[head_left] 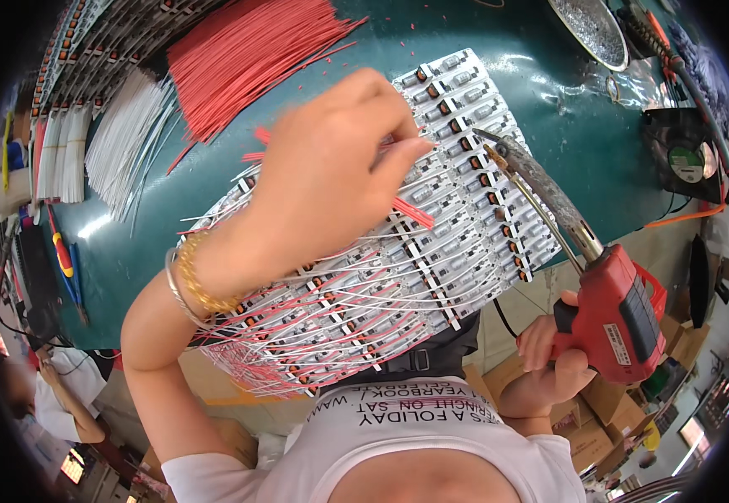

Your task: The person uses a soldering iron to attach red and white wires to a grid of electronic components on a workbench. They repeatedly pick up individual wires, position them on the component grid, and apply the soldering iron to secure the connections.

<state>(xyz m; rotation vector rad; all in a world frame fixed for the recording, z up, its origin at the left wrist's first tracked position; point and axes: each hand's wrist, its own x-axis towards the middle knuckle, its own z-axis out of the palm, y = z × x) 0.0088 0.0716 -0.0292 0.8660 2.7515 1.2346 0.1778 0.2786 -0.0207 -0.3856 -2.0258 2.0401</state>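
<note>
My left hand [323, 180] pinches a red wire [411, 211] over the circuit boards [465, 210]; my right hand [549, 360] grips the soldering gun [607, 310], tip pointing up-left toward it.

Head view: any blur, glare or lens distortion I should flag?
Head view: the left hand is slightly motion-blurred at the fingertips; the red soldering gun in the right hand is sharp; soft glare on the green table; fisheye bends the table edge, with dark vignetting at the rim.

The person wears a white short-sleeved shirt [431, 436] with black printed lettering across the chest. On the left wrist sit a gold beaded bracelet [199, 289] and a thin silver bangle [176, 293]. Both forearms are bare.
</note>
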